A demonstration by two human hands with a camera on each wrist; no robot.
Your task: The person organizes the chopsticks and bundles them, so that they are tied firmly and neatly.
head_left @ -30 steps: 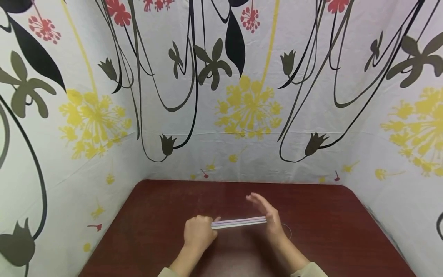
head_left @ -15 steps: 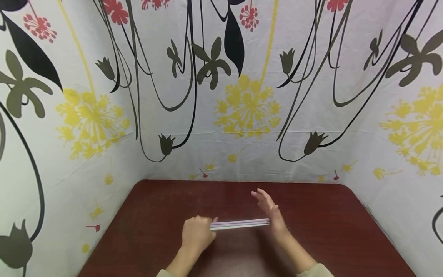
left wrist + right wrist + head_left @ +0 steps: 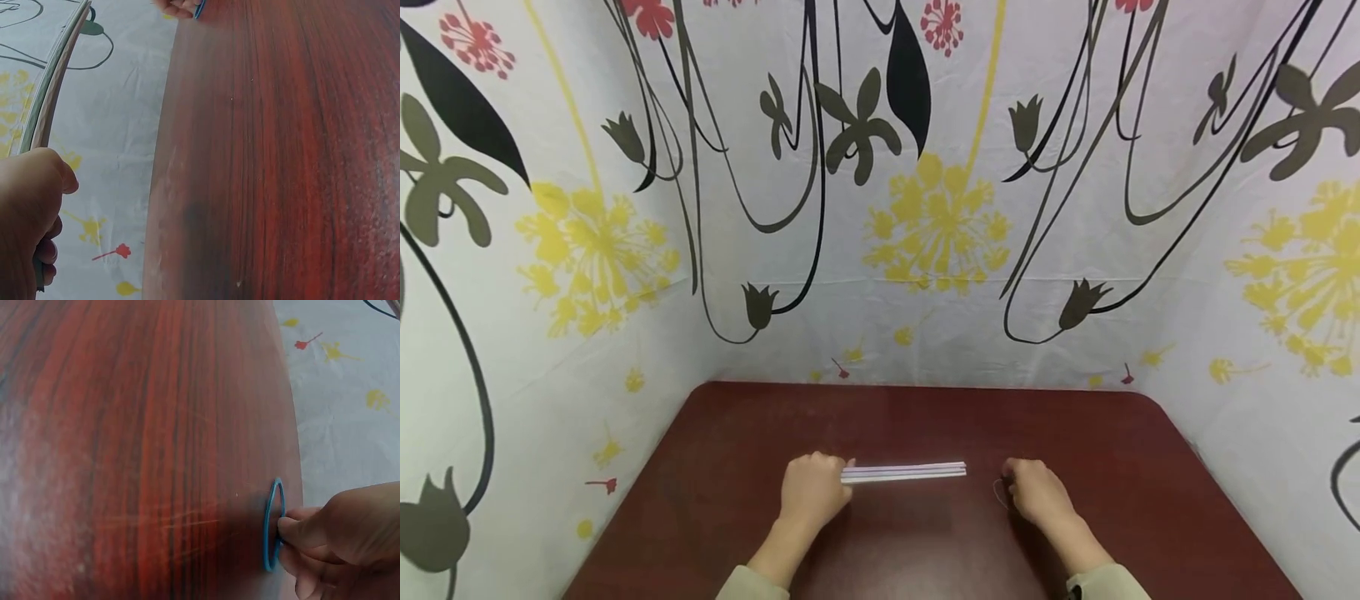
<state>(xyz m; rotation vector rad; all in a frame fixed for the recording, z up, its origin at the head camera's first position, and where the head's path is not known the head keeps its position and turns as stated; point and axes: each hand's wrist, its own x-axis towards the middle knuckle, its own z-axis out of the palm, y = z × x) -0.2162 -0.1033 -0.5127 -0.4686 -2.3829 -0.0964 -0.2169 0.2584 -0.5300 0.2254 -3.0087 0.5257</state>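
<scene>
My left hand grips one end of a bundle of long, thin, straw-like sticks, pale white and lilac in the head view. The sticks run nearly level to the right, above the table, their far ends loose and roughly even. In the left wrist view the bundle rises out of the fist, and a short end shows below the fingers. Between thumb and fingertips my right hand pinches a thin blue rubber band, which hangs as a narrow loop close over the table. A gap separates this hand from the sticks.
A dark red-brown wood-grain table with rounded far corners lies under both hands. Pale cloth printed with flowers and stems hangs behind it and along both sides.
My right hand was raised with straight fingers, its palm at the sticks' right ends. It has moved away right and turned down, holding the rubber band. The left hand has shifted slightly left.
</scene>
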